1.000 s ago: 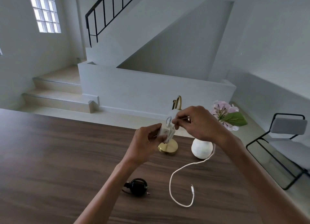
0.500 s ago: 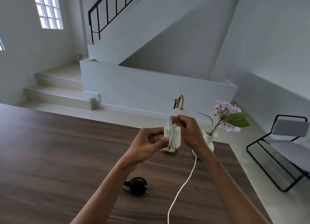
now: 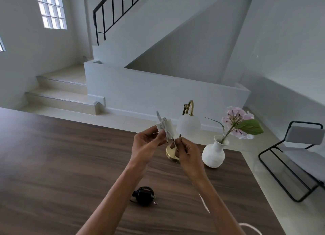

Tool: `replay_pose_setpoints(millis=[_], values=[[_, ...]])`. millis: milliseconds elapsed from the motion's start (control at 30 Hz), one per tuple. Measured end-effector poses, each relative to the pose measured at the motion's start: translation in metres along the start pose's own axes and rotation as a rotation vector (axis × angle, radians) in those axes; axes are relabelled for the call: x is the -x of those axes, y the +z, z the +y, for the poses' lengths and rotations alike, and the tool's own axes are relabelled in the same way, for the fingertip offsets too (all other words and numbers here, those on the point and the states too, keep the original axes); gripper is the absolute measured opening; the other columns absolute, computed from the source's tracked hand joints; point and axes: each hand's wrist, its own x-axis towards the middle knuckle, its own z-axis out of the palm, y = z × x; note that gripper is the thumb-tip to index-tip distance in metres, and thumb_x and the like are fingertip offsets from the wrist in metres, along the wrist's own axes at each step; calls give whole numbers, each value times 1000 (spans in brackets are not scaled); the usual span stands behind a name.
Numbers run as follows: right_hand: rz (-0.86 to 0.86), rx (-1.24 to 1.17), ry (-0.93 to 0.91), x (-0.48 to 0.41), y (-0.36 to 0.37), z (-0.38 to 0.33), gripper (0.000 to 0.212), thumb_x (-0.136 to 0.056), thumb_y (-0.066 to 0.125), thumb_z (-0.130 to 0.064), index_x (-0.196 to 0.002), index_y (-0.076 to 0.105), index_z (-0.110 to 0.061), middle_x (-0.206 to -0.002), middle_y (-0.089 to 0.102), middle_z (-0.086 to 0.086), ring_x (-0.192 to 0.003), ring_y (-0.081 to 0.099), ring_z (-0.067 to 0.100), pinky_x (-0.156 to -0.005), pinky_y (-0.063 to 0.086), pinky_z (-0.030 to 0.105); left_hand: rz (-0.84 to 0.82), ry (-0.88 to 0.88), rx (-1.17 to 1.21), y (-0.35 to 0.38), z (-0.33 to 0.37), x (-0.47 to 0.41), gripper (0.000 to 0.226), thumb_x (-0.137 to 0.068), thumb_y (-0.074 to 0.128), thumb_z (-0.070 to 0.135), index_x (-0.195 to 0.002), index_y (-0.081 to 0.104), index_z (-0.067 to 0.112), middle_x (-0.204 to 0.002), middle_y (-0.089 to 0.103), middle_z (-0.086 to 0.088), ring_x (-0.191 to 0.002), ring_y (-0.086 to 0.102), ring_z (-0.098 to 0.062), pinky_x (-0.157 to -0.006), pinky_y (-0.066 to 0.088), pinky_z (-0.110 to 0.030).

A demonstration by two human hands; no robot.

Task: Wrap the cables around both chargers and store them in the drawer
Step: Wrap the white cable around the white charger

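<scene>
- the wooden table [image 3: 70, 164] carried the black charger [image 3: 144, 197], its cable already wound; no drawer was in view.
- the left hand [image 3: 146, 146] curled its fingers round the white charger [image 3: 167, 127], in front of the lamp [image 3: 189, 124].
- the right hand [image 3: 188, 155] pinched the white cable [image 3: 173, 143] just below the charger; the loose rest hung under the right arm.
- for a good turn, the cable should be pulled tight and laid beside the last turn.
- a plug end seemed to stick up above the charger, but it was blurred.
</scene>
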Motion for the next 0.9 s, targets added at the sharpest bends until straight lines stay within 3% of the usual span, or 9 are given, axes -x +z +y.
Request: replay_pose_setpoints(millis=[100,200,333,467,600,700,767,833,900], values=[[-23,67,-25,7,0,-3,34,-104,48,-28,-82,71,-16,-55,48,0,-50,41,4,-51,35,11,120,24,-61,4,-1,-1,28,-90,74,17,-117,75,9,-100,81,-11,-97,78,-23,-77,58,-16],[-98,161,-38,11,-5,-12,32,-103,50,-26,-81,75,-21,-67,63,14,-56,53,15,-57,42,16,196,52,-123,7,-3,-1,26,-87,77,21,-113,77,16,-97,81,-3,-94,78,-20,-83,61,-27],[-171,352,-25,15,-17,-34,30,-97,58,-37,-76,76,-26,-76,76,-3,-74,69,10,-73,54,29,253,279,-636,3,-7,1,32,-86,79,26,-118,74,20,-105,72,6,-90,71,-11,-75,63,-25],[-162,500,-72,1,-48,-67,23,-89,69,-40,-74,78,-24,-62,68,-17,-55,60,-10,-53,39,6,78,344,-957,-5,-4,5,42,-86,79,29,-124,71,16,-108,69,10,-88,69,-9,-75,63,-37],[-119,486,-156,-22,-74,-85,23,-87,71,-39,-73,77,-22,-57,65,-18,-48,56,-10,-50,37,4,-129,280,-898,-10,4,12,42,-84,80,21,-124,72,11,-106,70,12,-90,70,-3,-78,64,-29],[-122,378,-167,-39,-79,-81,28,-81,70,-46,-77,80,-20,-71,75,-13,-75,69,-6,-71,49,12,-257,240,-713,-7,11,18,30,-85,79,13,-115,76,16,-96,72,14,-93,70,-2,-74,61,-21],[-126,274,-134,-44,-77,-72,32,-81,69,-48,-80,80,-18,-80,78,-8,-87,71,-3,-82,50,15,-293,222,-609,-5,14,18,30,-86,78,10,-115,76,16,-96,75,10,-91,73,-7,-76,63,-26],[-114,193,-90,-43,-70,-61,29,-86,69,-40,-78,79,-14,-83,78,-6,-84,68,-9,-76,45,4,-295,212,-532,-4,16,18,30,-86,77,9,-116,76,13,-98,77,6,-88,74,-11,-78,63,-31],[-94,92,-31,-37,-58,-45,23,-90,68,-32,-78,78,-16,-81,78,-7,-80,68,-10,-72,46,4,-274,182,-438,-2,16,19,29,-86,77,8,-115,76,9,-98,79,2,-85,75,-12,-79,61,-28]])
